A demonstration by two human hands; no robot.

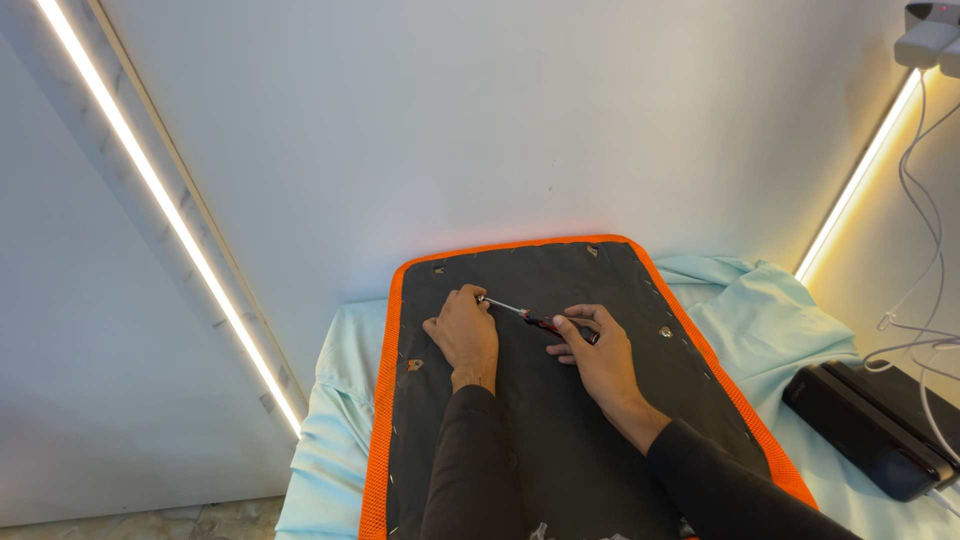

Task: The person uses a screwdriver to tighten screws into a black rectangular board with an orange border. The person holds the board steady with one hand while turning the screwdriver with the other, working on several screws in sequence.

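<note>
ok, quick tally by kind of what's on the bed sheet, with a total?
Black panel with orange mesh edge: 1
Screwdriver, held by the right hand, tip at the left hand: 1
Black boxes at right: 2
White cables: several, not counted
Total: 4

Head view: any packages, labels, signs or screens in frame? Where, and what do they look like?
Dark slab-shaped device: lower right on the pale green cloth, black, flat and oblong, with a glossy screen-like end near the frame edge; white cables run to it.
White adapters: top right corner on the wall, small white blocks, one with a tiny red light.
No packages, labels or signs can be made out.
</note>
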